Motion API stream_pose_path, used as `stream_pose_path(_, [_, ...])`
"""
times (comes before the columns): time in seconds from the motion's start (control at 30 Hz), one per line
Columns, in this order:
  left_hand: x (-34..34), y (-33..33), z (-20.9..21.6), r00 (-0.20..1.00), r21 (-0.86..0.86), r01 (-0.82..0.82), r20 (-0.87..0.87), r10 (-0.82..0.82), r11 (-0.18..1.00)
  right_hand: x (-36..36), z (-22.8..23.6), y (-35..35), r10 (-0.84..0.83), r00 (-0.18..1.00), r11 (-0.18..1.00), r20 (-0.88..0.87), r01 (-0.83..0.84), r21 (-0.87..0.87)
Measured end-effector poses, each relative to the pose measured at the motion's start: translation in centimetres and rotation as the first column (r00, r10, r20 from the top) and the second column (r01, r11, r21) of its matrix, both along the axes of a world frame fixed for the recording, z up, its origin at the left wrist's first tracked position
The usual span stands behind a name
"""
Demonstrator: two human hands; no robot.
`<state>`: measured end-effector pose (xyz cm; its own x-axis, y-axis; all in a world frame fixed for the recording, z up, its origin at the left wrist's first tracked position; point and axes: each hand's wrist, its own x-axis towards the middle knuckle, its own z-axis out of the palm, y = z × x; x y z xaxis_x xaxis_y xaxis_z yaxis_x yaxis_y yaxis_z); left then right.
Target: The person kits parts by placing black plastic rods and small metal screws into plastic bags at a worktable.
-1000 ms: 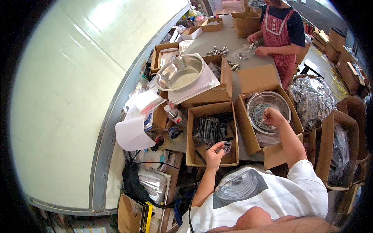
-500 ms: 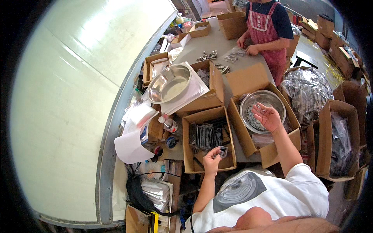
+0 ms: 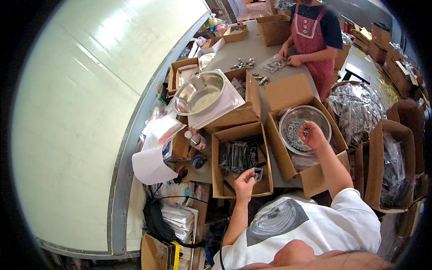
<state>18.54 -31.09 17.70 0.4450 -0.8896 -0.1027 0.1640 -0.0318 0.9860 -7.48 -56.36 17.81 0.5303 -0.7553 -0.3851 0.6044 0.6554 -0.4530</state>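
A small clear packet (image 3: 258, 174) stands tilted above the near right corner of a cardboard box (image 3: 263, 191) full of dark, flat packets (image 3: 238, 156). A loosened hold or a knock against the box edge could tip it, and anything inside might spill among those packets. The left hand (image 3: 244, 185) has its grip pinched at the packet's left side, thumb and fingers nearly together. To the right, the right hand (image 3: 314, 136) is over a metal bowl (image 3: 318, 115) of small silvery pieces (image 3: 294, 136); its fingers are curled inward, but I cannot tell whether they pinch any pieces. Loosely held pieces could fall between bowl and packet, into the right-hand carton (image 3: 280, 155) or onto the worktop (image 3: 243, 47). Farther left, a wide steel bowl (image 3: 202, 94) rests on white sheets; at the far right, a co-worker (image 3: 308, 36) handles a clear bag (image 3: 274, 64).
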Motion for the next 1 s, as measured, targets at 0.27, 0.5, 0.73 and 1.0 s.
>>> stream_pose_path(0.27, [-0.3,-0.2,0.4,1.000,0.016,-0.007,0.012,0.006,1.000,-1.5,-5.4,-4.8,-0.364,0.012,0.473,-0.931,-0.859,-0.196])
stream_pose_path(0.5, [0.4,0.0,-0.9,0.997,0.013,0.006,0.071,-0.007,1.000,0.7,-6.1,-4.0,-0.476,-0.215,0.393,-0.853,-0.920,0.013])
stream_pose_path(0.73, [0.0,-0.1,-0.6,0.996,-0.003,0.006,0.086,-0.005,1.000,-0.4,-6.3,-4.7,-0.220,0.018,0.615,-0.975,-0.774,-0.153])
stream_pose_path(1.0, [0.2,-0.2,-0.8,0.989,0.023,0.033,0.144,-0.036,0.999,4.3,3.1,1.2,0.433,0.898,0.892,-0.076,-0.439,-0.108])
